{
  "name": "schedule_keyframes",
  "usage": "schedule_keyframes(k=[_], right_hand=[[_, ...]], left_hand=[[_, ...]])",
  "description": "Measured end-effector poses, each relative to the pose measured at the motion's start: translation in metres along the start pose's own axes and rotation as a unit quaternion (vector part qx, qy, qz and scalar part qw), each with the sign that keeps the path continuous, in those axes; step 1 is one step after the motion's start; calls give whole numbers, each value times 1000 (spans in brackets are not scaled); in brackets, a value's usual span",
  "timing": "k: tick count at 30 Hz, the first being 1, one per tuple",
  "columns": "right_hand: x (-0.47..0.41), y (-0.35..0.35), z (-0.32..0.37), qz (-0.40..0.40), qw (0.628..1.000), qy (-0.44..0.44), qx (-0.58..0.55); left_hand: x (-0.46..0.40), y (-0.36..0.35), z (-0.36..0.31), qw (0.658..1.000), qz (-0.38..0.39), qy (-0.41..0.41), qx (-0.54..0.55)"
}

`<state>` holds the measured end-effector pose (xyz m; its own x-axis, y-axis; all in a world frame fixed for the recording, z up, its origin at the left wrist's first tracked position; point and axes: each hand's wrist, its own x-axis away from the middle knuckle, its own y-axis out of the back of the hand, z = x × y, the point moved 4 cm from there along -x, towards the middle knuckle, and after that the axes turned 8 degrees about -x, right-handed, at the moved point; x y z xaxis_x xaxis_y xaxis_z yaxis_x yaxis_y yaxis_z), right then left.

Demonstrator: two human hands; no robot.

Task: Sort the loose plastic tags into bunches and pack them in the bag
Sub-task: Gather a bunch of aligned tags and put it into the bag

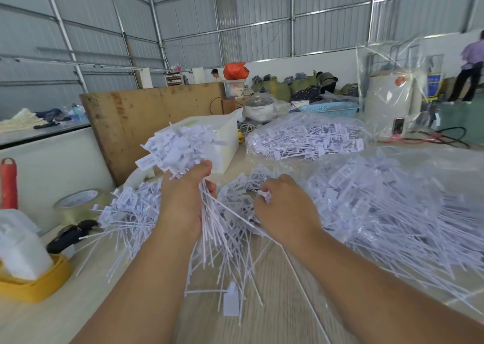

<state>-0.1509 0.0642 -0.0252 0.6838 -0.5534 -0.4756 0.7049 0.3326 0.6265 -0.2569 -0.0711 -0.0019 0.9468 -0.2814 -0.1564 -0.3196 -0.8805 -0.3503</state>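
Note:
My left hand [183, 199] grips a thick bunch of white plastic tags [178, 147], label heads up and thin tails hanging down toward the table. My right hand [282, 207] pinches the head of one tag [265, 195] out of the loose pile [235, 212] between my hands. More loose tags [128, 212] spread to the left. A clear plastic bag full of tags [392, 199] lies at the right, and a second filled bag [306, 136] lies farther back. A single tag [231, 301] lies flat near the front.
At the left are a tape roll [78, 204], a black tool [70, 235], a yellow holder [34, 286] and a red-handled object [9, 183]. A white box [220, 136] and a wooden board [146, 123] stand behind. Other people work in the background.

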Motion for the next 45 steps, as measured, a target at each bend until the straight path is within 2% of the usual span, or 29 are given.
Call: schedule_keyframes(k=[3,6,11,14,17,22,26,32,37,41,45], right_hand=[[2,3,13,-48,994,92,43],[3,2,22,-63,988,134,-36],[3,7,30,-49,970,122,-202],[-1,6,29,6,948,83,-307],[-7,6,23,7,951,45,-305],[-11,16,17,-27,958,18,-284],[-17,23,9,-35,961,5,-274],[-21,26,2,-40,968,-11,-248],[-25,33,-2,-47,967,-28,-248],[-27,33,1,-47,962,-43,-266],[-28,30,-1,-51,942,-90,-321]], left_hand=[[4,-3,-2,1000,24,0,19],[10,-10,-7,996,78,-14,40],[21,-21,-13,982,180,-28,51],[25,-26,-12,971,234,-18,55],[26,-26,-12,970,239,-14,42],[20,-19,-11,983,178,-23,27],[13,-12,-13,981,176,8,83],[9,-11,-8,964,210,63,151],[10,-12,-1,960,243,97,103],[12,-14,5,934,310,140,109],[12,-11,4,918,345,155,116]])
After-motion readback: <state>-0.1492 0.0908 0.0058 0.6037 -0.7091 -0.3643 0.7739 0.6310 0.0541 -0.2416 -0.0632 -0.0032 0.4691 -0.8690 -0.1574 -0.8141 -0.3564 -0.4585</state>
